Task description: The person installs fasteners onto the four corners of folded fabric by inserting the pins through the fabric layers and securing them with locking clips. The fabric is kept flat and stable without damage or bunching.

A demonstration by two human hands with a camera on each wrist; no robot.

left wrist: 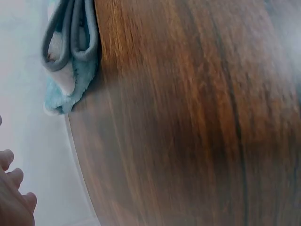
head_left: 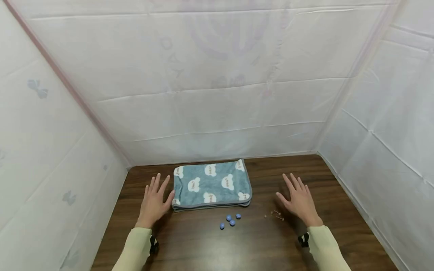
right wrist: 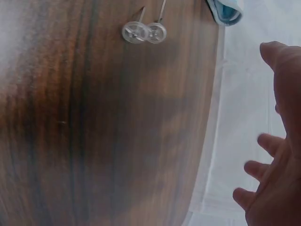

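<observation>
Left hand (head_left: 154, 203): fingers extended and spread wide; it holds nothing. The thumb tip lies at the left edge of the folded cloth (head_left: 211, 184); contact cannot be determined. Right hand (head_left: 301, 203): fingers likewise extended and spread, holding nothing, above the table (head_left: 220, 250) near two pins (head_left: 280, 218), with no contact seen.

The cloth, blue-green with white bear prints and a grey border, lies flat toward the far side of the table, between the hands and nearer the left. Four blue beads (head_left: 228, 218) lie in front of it, apart from it. The pins lie right of the beads, with two tiny bits (head_left: 265, 216) to their left.

The left wrist view shows the cloth's looped fold in end view, a detail the head view lacks. The right wrist view shows the pins' clear round heads; the beads appear only in the head view.

The cloth's long axis runs left to right, its right end slightly farther from the person. The pins' shafts point left, heads right.
</observation>
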